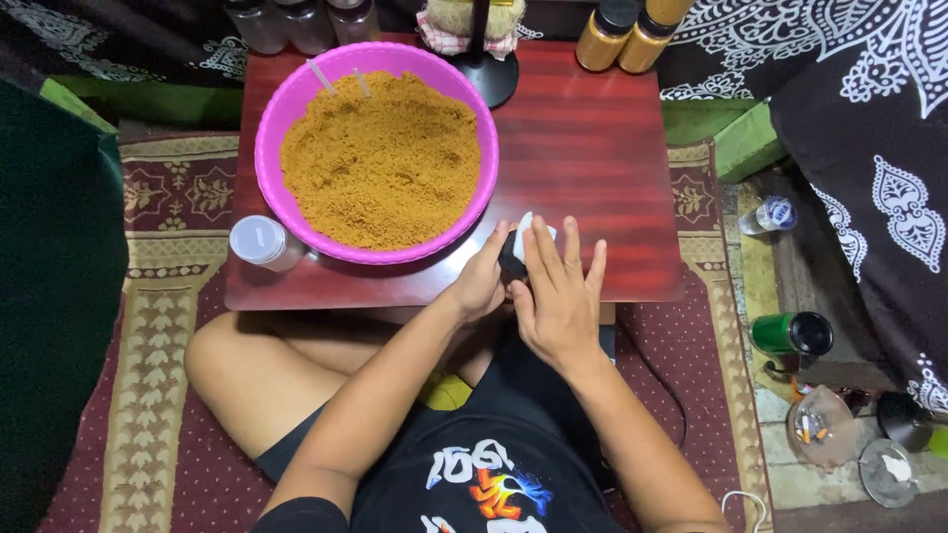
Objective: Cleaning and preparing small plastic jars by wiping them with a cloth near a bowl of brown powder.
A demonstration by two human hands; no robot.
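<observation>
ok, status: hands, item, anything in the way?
Left hand and right hand together on small black-and-white item at table front edge. Pink bowl of brown powder close left. Grip hidden.

A home floor: I sit cross-legged on a patterned maroon rug [148, 395] at a low reddish wooden table [592, 148], dark printed cloth [869, 118] draped alongside, an ashtray [820, 426] nearby.

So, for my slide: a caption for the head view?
Both hands hold a small jar beside a pink bowl of powder.
</observation>
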